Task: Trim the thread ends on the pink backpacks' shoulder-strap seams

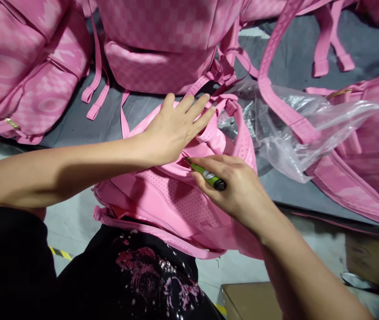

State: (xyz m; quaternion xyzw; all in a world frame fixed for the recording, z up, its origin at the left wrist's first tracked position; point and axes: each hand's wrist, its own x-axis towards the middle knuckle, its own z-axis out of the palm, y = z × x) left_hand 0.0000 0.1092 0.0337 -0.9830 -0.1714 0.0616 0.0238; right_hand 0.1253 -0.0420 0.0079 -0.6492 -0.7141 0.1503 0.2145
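A pink backpack (189, 204) lies in front of me, tilted over the table's near edge, its dotted mesh panel facing up. My left hand (176, 126) rests on its upper part, fingers spread, holding nothing. Close by, my right hand (232, 186) is closed around a green pen-like tool with a black end (207, 175). The tool's far tip touches or nearly touches the bag fabric just below my left hand; I cannot tell its exact kind. A padded shoulder strap (245, 133) of the bag curves up to the right of my hands.
Other pink checkered backpacks stand at the left (19, 66), at the back (169, 44) and at the right (376, 129) on the dark grey table (296, 58). Crumpled clear plastic (286, 155) and a loose strap (286, 106) lie right of my hands. Below is a cardboard box (249, 300).
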